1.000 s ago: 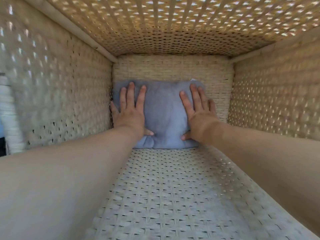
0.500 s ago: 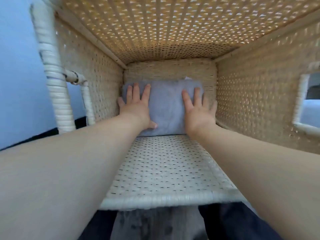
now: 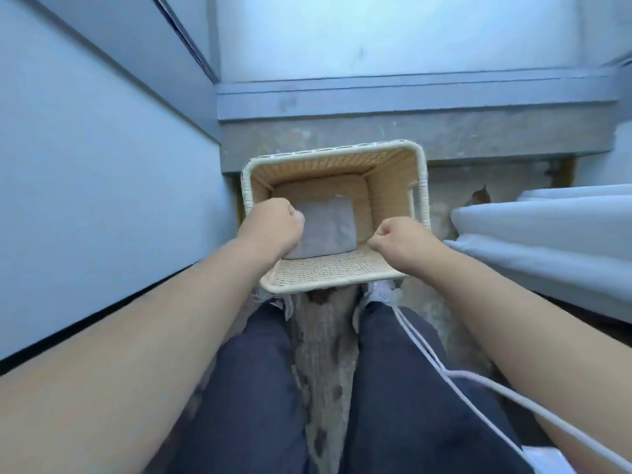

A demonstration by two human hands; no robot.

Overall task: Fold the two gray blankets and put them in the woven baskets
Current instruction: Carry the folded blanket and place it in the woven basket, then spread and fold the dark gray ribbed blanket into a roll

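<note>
- The folded gray fleece blanket [image 3: 328, 230] lies flat on the bottom of the pale rectangular woven basket [image 3: 335, 150], towards the basket's near left side.
- The left hand [image 3: 273, 222] is above the basket's left side and the right hand [image 3: 398, 239] is over its right rim. Both are curled into fists, and nothing shows in either.
- This blanket looks stowed. Before moving on, check that no corner sticks up, and lift the hands clear without catching the rim.
- A second blanket and basket are not in view.
- The basket stands on a mottled stone floor [image 3: 321, 323], just in front of a blue-gray ledge [image 3: 393, 94].
- Pale stacked cushions [image 3: 547, 227] lie to the basket's right.
- A white cord [image 3: 444, 364] trails nearer than the basket and could trip someone.
</note>
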